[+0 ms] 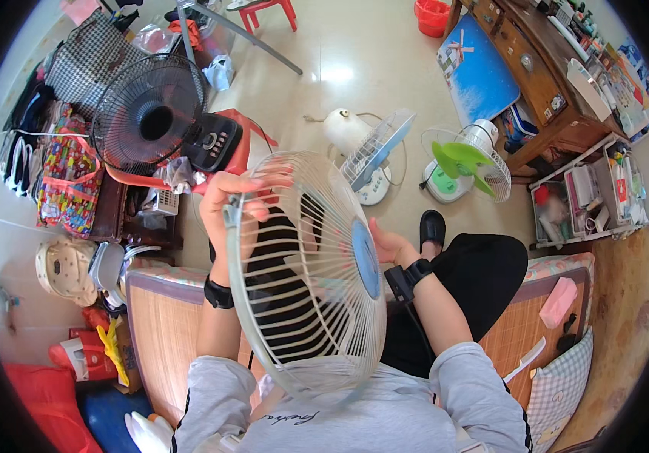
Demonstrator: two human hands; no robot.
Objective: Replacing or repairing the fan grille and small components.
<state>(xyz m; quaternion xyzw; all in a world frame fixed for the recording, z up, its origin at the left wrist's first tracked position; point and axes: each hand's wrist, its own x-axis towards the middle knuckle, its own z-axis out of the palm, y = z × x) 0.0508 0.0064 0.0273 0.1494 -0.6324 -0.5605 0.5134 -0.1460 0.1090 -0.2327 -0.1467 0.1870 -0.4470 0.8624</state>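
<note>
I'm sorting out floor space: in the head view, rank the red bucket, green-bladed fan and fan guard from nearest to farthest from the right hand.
From the right hand:
1. Fan guard, immediately to its left.
2. Green-bladed fan, ahead and rightward, on the floor.
3. Red bucket, far ahead, at the top edge.

The fan guard (343,263) is cream, its disc (366,259) blue, the pillow (564,381) checked.

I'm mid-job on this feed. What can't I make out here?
All in the head view:
Right hand: fingertips obscured by the fan guard; grip unclear.
Black fan's control panel: button labels too small to read.
Red stool: top cut off by the upper edge.
</note>
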